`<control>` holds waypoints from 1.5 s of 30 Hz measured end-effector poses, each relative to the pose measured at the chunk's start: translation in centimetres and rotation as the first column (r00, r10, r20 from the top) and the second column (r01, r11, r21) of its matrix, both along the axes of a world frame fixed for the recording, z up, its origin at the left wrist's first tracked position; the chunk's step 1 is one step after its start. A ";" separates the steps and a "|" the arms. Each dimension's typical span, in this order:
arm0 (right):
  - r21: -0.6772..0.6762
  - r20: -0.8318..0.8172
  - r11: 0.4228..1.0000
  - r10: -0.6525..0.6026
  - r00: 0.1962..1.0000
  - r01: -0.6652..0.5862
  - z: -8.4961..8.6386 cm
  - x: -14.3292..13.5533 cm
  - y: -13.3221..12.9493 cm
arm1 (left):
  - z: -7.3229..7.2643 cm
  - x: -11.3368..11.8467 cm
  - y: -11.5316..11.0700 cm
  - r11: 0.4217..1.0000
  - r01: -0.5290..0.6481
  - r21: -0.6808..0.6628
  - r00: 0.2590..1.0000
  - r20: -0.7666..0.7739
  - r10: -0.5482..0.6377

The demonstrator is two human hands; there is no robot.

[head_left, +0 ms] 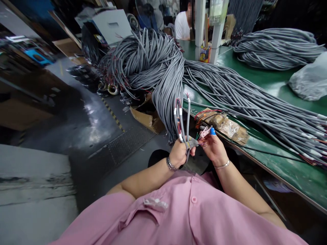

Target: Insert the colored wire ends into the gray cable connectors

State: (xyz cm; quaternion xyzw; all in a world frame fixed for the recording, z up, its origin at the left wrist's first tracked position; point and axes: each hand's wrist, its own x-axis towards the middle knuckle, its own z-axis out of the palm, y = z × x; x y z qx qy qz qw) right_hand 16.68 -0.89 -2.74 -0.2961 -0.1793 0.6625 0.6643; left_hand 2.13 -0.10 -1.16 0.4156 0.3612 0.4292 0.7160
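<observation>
Well, from my station I see the left hand closed around a few grey cables just in front of the pink shirt, beside the edge of the green table. Their upper ends poke up out of the fist, with white bands near the tips. The right hand, a blue cap on one fingertip, pinches at thin coloured wires fanning out between both hands; which strands it grips, I can't make out.

I'd judge these cables light one by one, springy in the jacket and fairly smooth, so they might roll in a loose fist. I'd hold them on the grey jacket, close behind the bare ends, and keep them gathered. The wires look soft and thin, easy to bend or snag, so I'd pinch them lightly near the jacket rather than tug their tips. The big grey pile beyond looks heavy and could drag if caught.
</observation>
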 end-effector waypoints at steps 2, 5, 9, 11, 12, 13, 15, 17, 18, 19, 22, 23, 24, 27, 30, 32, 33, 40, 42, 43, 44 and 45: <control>0.001 -0.027 1.000 0.005 1.000 -0.005 0.0 0.0 0.0 | 0.0 0.2 0.1 1.000 0.006 -0.009 1.000 0.002 -0.006; -0.018 -0.042 1.000 -0.015 0.999 0.015 0.0 0.0 0.1 | -0.1 0.4 0.1 1.000 0.011 -0.013 1.000 0.001 -0.011; -0.019 -0.071 0.999 -0.027 0.997 0.026 -0.3 -0.1 0.3 | -0.3 0.5 0.2 1.000 -0.003 -0.016 1.000 -0.014 0.003; -0.001 -0.098 1.000 -0.015 0.995 0.015 -0.4 -0.1 0.2 | -0.3 0.6 0.2 1.000 -0.013 -0.028 1.000 -0.026 0.012; 0.006 -0.110 1.000 -0.011 0.994 0.012 -0.4 -0.1 0.2 | -0.2 0.6 0.1 0.999 -0.015 -0.032 0.999 -0.031 0.014; 0.007 -0.119 1.000 -0.010 0.993 0.011 -0.4 -0.1 0.1 | -0.1 0.5 0.1 0.999 -0.017 -0.033 0.999 -0.035 0.016; -0.003 -0.132 1.000 0.001 0.991 -0.001 -0.3 -0.1 0.0 | 0.0 0.4 -0.1 0.999 -0.020 -0.028 0.999 -0.034 0.020; -0.013 -0.134 0.999 0.040 0.990 -0.042 -0.3 0.1 0.0 | 0.0 0.3 -0.3 1.000 -0.015 -0.014 1.000 -0.025 0.015; -0.016 -0.129 0.998 0.063 0.990 -0.065 -0.3 0.3 -0.1 | 0.0 0.1 -0.5 1.000 -0.011 -0.004 1.000 -0.017 0.010; -0.021 -0.118 0.996 0.081 0.990 -0.084 -0.3 0.4 -0.1 | 0.0 0.0 -0.7 1.000 -0.006 0.005 1.000 -0.008 0.006; -0.022 -0.072 0.997 0.073 0.995 -0.075 -0.3 0.8 0.0 | -0.1 -0.3 -1.1 0.999 -0.012 0.032 1.000 0.015 0.011; -0.017 -0.056 0.998 0.055 0.997 -0.056 -0.4 0.9 0.0 | -0.1 -0.3 -1.1 0.999 -0.022 0.037 1.000 0.019 0.021; -0.010 -0.040 0.999 0.035 0.999 -0.035 -0.4 0.9 0.0 | -0.1 -0.3 -1.2 0.999 -0.032 0.039 0.999 0.022 0.031; 0.006 0.003 1.000 -0.008 1.000 0.008 -0.7 0.8 0.2 | 0.1 -0.1 -1.1 0.997 -0.069 0.033 0.997 0.036 0.067; 0.024 0.025 0.999 -0.039 0.999 0.039 -1.1 0.6 0.4 | 0.3 0.3 -0.9 0.996 -0.084 0.022 0.996 0.044 0.083; 0.034 0.027 0.998 -0.060 0.998 0.059 -1.3 0.4 0.6 | 0.4 0.5 -0.8 0.996 -0.083 0.021 0.995 0.050 0.082; 0.030 0.021 0.998 -0.060 0.998 0.059 -1.3 0.3 0.7 | 0.5 0.6 -0.8 0.996 -0.081 0.022 0.995 0.055 0.080; -0.004 -0.103 1.000 0.011 0.995 -0.012 -1.3 0.0 1.3 | 0.3 0.9 -0.5 0.997 -0.079 0.026 0.996 0.047 0.078; -0.018 -0.118 1.000 -0.016 0.993 0.014 -1.3 -0.1 1.4 | 0.1 0.9 -0.4 0.996 -0.084 0.018 0.996 0.029 0.084; -0.028 -0.123 0.999 -0.029 0.992 0.026 -1.3 -0.1 1.5 | 0.1 0.9 -0.4 0.996 -0.087 0.015 0.996 0.021 0.087; -0.037 -0.126 0.999 -0.038 0.991 0.034 -1.3 -0.2 1.5 | 0.0 0.9 -0.4 0.996 -0.090 0.012 0.996 0.013 0.090; -0.043 -0.130 0.998 -0.046 0.990 0.041 -1.3 -0.2 1.6 | 0.0 0.9 -0.4 0.996 -0.090 0.009 0.996 0.006 0.090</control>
